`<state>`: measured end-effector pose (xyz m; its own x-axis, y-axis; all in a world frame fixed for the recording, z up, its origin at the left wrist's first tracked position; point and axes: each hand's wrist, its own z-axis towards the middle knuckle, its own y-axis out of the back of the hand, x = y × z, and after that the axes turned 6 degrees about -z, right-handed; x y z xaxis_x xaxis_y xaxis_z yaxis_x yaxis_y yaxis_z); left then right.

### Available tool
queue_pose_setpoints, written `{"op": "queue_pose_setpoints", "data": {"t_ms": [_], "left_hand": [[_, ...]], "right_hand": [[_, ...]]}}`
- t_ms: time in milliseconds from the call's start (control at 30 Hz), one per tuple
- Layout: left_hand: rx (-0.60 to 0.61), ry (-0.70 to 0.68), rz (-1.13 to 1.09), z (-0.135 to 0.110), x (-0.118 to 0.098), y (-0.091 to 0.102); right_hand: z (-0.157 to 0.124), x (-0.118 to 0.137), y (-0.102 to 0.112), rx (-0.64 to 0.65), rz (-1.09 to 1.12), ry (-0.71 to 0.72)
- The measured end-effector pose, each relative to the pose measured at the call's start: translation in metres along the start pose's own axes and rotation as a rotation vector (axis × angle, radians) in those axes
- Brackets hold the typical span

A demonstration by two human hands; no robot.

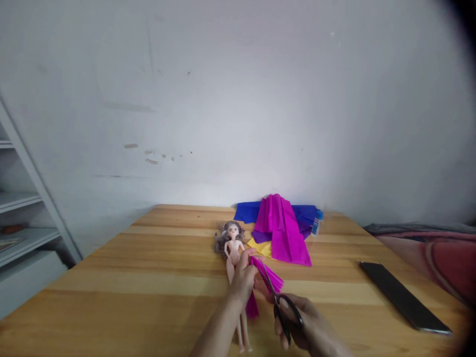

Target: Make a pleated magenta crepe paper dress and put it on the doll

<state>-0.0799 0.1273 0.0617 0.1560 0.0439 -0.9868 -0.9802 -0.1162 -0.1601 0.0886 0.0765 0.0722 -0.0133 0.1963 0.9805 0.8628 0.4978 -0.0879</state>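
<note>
A small doll with grey-brown hair lies on its back on the wooden table, legs toward me. My left hand is closed, pinching a folded strip of magenta crepe paper just beside the doll's hip. My right hand grips black-handled scissors, whose blades point up into the magenta strip.
A heap of magenta, blue and yellow crepe paper lies at the table's back, with a small glue tube beside it. A dark flat phone lies at the right. Grey shelves stand left; patterned fabric lies right.
</note>
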Motion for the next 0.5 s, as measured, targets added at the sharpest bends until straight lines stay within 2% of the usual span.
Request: {"op": "queue_pose_setpoints", "data": {"t_ms": [100, 267, 500], "left_hand": [[0.036, 0.06, -0.05, -0.003, -0.003, -0.002], [0.08, 0.035, -0.136, -0.004, -0.002, -0.003], [0.141, 0.112, -0.233, -0.003, 0.003, -0.005]], "right_hand": [[0.004, 0.0, 0.0, -0.022, -0.002, -0.018], [0.004, 0.008, -0.004, -0.067, -0.021, -0.041], [0.006, 0.021, -0.009, -0.105, -0.023, -0.028]]}}
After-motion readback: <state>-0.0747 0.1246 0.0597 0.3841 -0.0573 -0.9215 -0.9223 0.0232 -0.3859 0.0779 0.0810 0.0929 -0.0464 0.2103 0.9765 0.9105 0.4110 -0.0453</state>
